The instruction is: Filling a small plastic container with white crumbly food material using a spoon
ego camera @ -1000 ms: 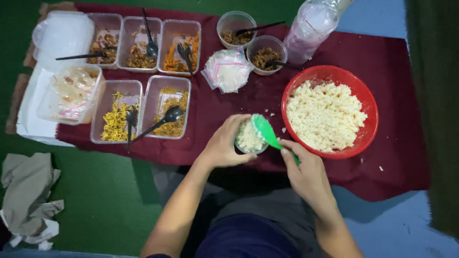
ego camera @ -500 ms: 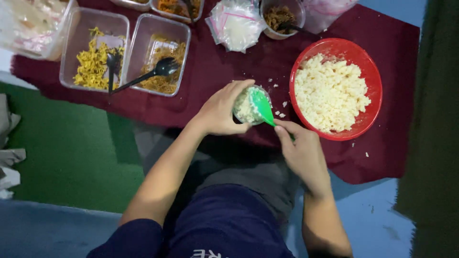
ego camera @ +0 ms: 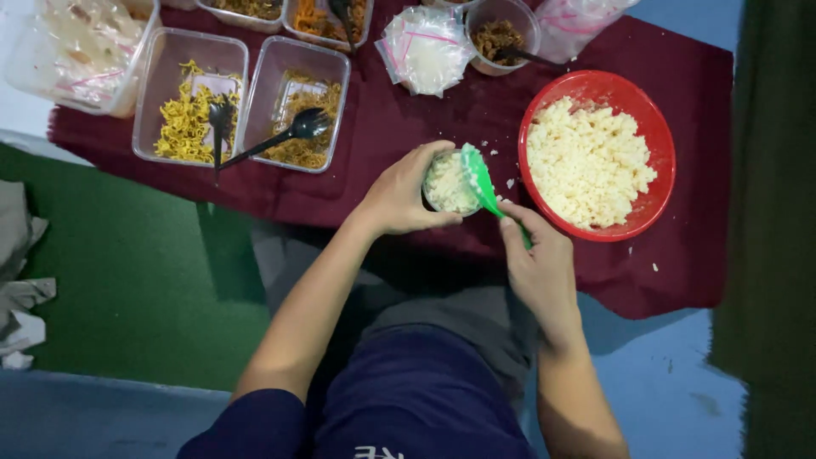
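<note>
Both forearms are bare from elbow to wrist, and the left hand (ego camera: 406,194) and right hand (ego camera: 537,262) wear no gloves, rings or watch. A dark navy short-sleeved shirt (ego camera: 416,399) with small white print low on the front covers the torso. Grey trousers (ego camera: 459,319) cover the lap.

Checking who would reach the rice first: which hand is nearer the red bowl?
Right. The right hand sits just beside the red bowl rim, holding a green spoon; the left hand is farther left, cupping a small cup.

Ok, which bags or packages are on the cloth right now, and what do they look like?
Clear zip bag: behind the small cup, holding something white, pink seal line.
Second clear bag: top edge, right of the round tub, pink seal.
Clear bags: inside the top-left container, crumpled.
No labels, signs or screens show.
</note>
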